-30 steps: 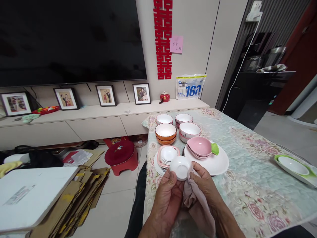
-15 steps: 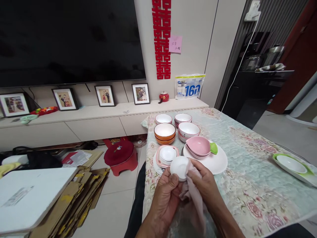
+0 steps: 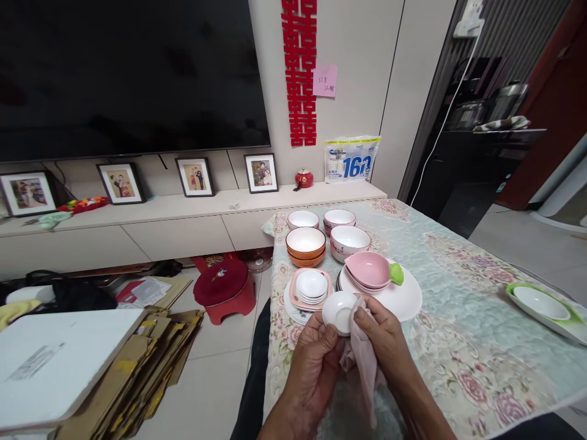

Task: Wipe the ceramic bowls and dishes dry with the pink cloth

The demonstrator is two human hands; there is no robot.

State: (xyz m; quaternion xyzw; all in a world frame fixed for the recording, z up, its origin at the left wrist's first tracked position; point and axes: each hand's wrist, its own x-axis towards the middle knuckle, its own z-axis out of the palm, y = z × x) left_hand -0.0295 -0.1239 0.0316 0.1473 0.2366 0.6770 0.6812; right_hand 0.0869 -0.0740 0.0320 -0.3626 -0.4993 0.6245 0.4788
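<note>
While my left hand (image 3: 316,349) holds the dish (image 3: 337,307) up in front of me, my right hand (image 3: 386,333) brings the cloth (image 3: 363,354) against its edge. The step in hand, as I judge it, is wiping the dish. A further stroke would call for a firm left grip and light right-hand pressure, with dish or cloth turned so that fabric reaches the rest of the rim.

Left fingers: closed on the dish from 7 o'clock, thumb over the near rim, other fingers at its side and partly hidden beneath; how far these curl I cannot tell. Right fingers: drawn together at 4 o'clock, the thumb pinching the cloth onto the rim at 3 o'clock. The cloth's loose end hangs toward 5 o'clock.

The dish is tilted, raised over the near side of the table cover (image 3: 463,354). Around it, taking the dish as the dial's centre: the small dishes (image 3: 312,283), stacked on a square plate (image 3: 295,293), between 10 and 11; the orange bowls (image 3: 306,249) at 11; a patterned bowl (image 3: 350,243) at 12; the pink bowls (image 3: 368,269) at 1, set on a white plate (image 3: 408,299); the green-edged dish (image 3: 541,304), well apart, at 3.
</note>
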